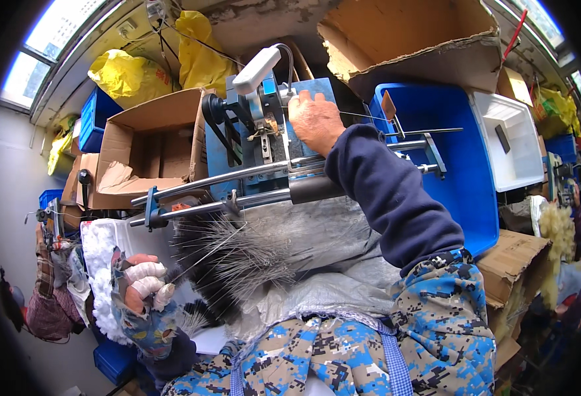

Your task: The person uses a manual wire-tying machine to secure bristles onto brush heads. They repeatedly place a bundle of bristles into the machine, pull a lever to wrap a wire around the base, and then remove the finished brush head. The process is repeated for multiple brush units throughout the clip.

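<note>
My left hand (146,282), its fingers wrapped in white tape, is curled closed at the left. A thin wire (205,254) runs from its fingers up toward the machine's rails. Beside it, across my lap, lies a bundle of black and silvery wire-stemmed brushes (231,261), their stems fanned to the right. My right hand (315,122) reaches over to the blue bench machine (317,86), fingers bent around a part near its head; the hand hides what they grip. Two steel rails (264,197) cross the front of the machine.
A blue bin (478,198) and a white tray (512,142) stand at the right. An open cardboard box (115,148) sits left of the machine, a bigger torn one (429,56) behind. White fluffy material (102,277) fills a container at the left. People work at both edges.
</note>
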### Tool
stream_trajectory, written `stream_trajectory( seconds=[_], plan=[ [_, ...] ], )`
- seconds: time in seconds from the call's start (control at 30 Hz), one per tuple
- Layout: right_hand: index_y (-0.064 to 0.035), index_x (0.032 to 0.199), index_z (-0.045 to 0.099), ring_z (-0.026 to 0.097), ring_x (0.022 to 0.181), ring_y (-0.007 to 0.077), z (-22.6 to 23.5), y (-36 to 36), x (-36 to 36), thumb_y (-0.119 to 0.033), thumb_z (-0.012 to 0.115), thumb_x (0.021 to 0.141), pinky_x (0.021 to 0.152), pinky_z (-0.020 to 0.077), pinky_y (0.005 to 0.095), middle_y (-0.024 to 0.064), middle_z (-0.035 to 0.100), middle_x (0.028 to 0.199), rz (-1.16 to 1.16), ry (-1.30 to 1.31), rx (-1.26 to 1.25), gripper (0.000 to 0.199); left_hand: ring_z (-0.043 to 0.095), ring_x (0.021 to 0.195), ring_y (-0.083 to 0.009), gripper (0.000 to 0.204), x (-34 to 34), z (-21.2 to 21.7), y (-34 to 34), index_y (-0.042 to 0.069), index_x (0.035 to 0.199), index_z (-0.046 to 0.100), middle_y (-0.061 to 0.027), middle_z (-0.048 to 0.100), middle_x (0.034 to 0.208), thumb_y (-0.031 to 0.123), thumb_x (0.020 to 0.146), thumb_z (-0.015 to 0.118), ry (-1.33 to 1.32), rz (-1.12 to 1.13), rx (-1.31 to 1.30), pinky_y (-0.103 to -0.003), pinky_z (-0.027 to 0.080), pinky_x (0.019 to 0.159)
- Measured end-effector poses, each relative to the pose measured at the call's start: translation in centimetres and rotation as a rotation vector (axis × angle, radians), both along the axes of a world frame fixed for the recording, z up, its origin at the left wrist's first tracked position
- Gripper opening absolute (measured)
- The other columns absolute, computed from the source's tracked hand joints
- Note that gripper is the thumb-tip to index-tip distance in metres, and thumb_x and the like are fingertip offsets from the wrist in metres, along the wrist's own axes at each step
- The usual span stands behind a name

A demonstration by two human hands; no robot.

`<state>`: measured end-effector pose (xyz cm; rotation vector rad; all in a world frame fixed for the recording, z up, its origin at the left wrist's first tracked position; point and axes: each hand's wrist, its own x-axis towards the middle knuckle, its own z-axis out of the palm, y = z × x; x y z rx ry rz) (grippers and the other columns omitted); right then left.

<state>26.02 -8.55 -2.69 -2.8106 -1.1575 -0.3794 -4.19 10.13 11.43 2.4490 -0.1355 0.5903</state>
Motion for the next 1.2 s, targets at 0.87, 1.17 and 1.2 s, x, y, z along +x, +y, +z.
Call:
stream_trajectory(
  seconds=[0.87, 1.17, 1.2],
  plan=[
    [-0.0074, 0.086, 0.066, 0.060, 0.083, 0.0284, 0.5, -0.4, -0.3, -0.014, 0.053, 0.077, 0.067, 0.0451, 0.0407, 0.0114, 0.063, 0.089, -0.004, 0.143, -0.037, 0.017, 0.056, 0.081, -0.0269, 0.021, 0.8, -1.7, -1.0, 0.003, 0.078, 0.055, -0.0115, 0.059, 0.082, 0.007, 0.068, 0.073, -0.014, -0.079, -0.245, -0.037, 0.048, 0.070],
    [-0.0082, 0.084, 0.067, 0.061, 0.084, 0.0280, 0.6, -0.4, -0.3, -0.012, 0.054, 0.076, 0.066, 0.0451, 0.0405, 0.0108, 0.064, 0.089, -0.016, 0.157, -0.047, 0.015, 0.056, 0.079, -0.0262, 0.021, 1.2, -2.1, -0.8, 0.004, 0.078, 0.055, -0.0113, 0.060, 0.081, 0.007, 0.068, 0.073, -0.014, -0.138, -0.281, -0.037, 0.047, 0.070],
    [-0.0085, 0.084, 0.067, 0.060, 0.083, 0.0280, 0.6, -0.4, -0.3, -0.013, 0.055, 0.076, 0.066, 0.0449, 0.0406, 0.0108, 0.063, 0.089, -0.024, 0.147, -0.041, 0.015, 0.056, 0.079, -0.0262, 0.021, 1.2, -2.1, -0.7, 0.004, 0.078, 0.055, -0.0114, 0.060, 0.081, 0.007, 0.068, 0.073, -0.002, -0.145, -0.274, -0.037, 0.047, 0.070]
  ],
)
